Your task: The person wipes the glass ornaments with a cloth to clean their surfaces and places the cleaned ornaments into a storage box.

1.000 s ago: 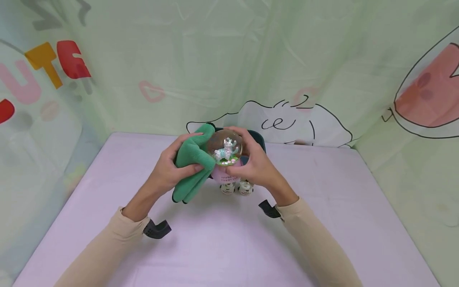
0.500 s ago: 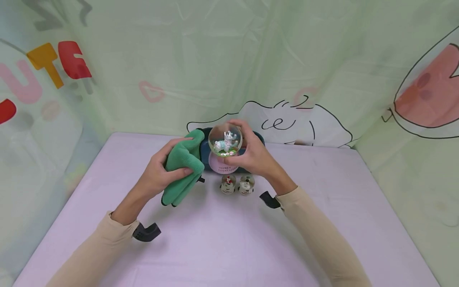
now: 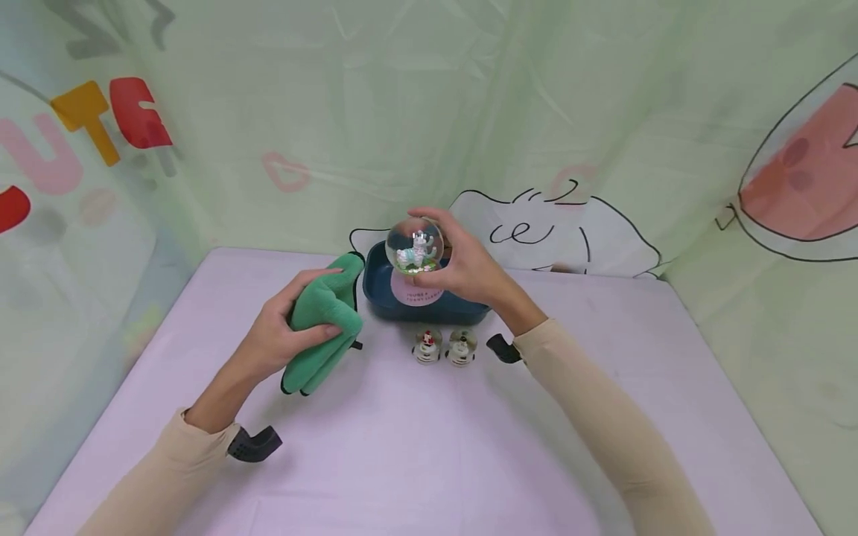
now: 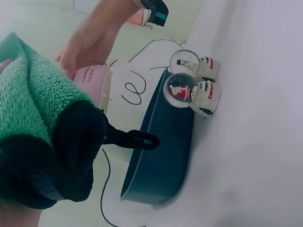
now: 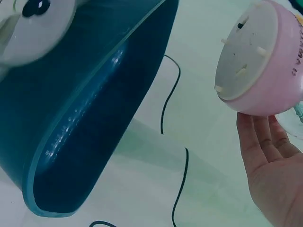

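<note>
My right hand (image 3: 462,260) grips a snow globe (image 3: 417,257) with a llama figure inside and a pink base. It is held upright, over the dark blue tray (image 3: 429,311) in the head view; its underside with small pegs shows in the right wrist view. To the left, my left hand (image 3: 278,327) holds a folded green cloth (image 3: 322,316) with black edging, thumb on the near side. A black loop (image 4: 137,139) hangs from the cloth in the left wrist view. The cloth and the globe are apart.
Two small snow globes, one with a red figure (image 3: 427,346) and one with a white figure (image 3: 462,348), stand in front of the tray on the lilac tabletop (image 3: 402,447). A printed curtain (image 3: 415,112) hangs behind the table.
My right hand has lifted the llama globe away from the cloth and back over the tray. My left hand has drawn the cloth left and nearer, uncovering the tray and the small globes.
</note>
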